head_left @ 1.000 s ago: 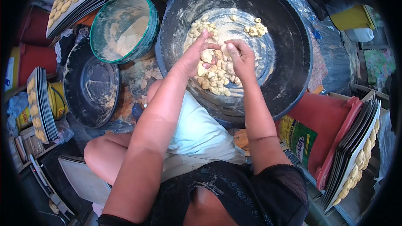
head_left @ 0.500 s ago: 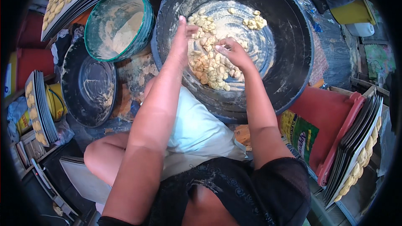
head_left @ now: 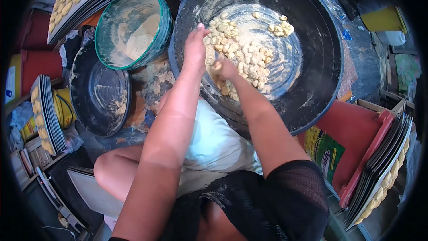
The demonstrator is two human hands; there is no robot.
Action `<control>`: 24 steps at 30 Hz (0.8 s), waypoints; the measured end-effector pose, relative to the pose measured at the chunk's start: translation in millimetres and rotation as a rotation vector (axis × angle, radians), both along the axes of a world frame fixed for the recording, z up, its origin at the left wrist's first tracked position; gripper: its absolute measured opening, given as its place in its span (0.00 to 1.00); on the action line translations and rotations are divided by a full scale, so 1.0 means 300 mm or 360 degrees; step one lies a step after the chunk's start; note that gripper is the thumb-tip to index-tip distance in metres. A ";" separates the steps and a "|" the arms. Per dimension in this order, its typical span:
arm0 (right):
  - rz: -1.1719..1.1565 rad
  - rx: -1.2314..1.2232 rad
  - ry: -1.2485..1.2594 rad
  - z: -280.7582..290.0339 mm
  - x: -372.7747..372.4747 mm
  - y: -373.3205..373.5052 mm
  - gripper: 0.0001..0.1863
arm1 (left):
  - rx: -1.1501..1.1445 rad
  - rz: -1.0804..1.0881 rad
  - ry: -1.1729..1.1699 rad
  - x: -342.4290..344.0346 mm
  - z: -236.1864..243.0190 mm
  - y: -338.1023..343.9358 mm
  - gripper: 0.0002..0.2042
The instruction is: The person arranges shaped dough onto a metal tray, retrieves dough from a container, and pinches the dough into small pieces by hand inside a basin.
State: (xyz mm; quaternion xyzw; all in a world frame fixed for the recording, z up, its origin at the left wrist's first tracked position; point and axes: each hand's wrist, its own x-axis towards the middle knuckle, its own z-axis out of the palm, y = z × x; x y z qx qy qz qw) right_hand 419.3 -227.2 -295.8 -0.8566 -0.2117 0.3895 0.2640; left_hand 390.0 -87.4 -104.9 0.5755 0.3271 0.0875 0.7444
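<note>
A wide black basin (head_left: 318,44) in front of me holds many small, pale, floured dough pieces (head_left: 254,62), most heaped at its left and middle. My left hand (head_left: 195,49) is held on edge over the basin's left side, beside the heap, its fingers stretched out and partly hidden from view. Close to it, my right hand (head_left: 225,68) is low at the heap's left edge. Its fingers are bent and smeared by motion, so whether a piece is between them does not show. A smaller cluster of dough pieces (head_left: 281,29) lies apart at the far right.
A green tub (head_left: 165,35) with flour stands left of the basin, above a smaller black basin (head_left: 127,107). Stacked trays (head_left: 48,111) bearing shaped dough stand at left, with more trays (head_left: 383,169) at right beside a red bin (head_left: 352,125).
My right hand has moved left and down from the middle of the heap, closer to my left hand. The whole view has shifted slightly, and the heap looks more spread to the right.
</note>
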 end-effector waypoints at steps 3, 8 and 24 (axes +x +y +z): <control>-0.0704 0.0717 0.0819 0.163 0.052 -0.001 0.22 | 0.0030 -0.0049 0.0105 -0.017 0.025 0.020 0.20; -0.0580 0.1400 0.0342 0.603 0.036 -0.069 0.16 | -0.0250 -0.0477 0.0378 -0.018 0.077 -0.047 0.22; -0.0803 0.1492 0.0205 0.747 -0.014 -0.141 0.32 | -0.0612 -0.0420 -0.0185 -0.050 0.137 -0.070 0.12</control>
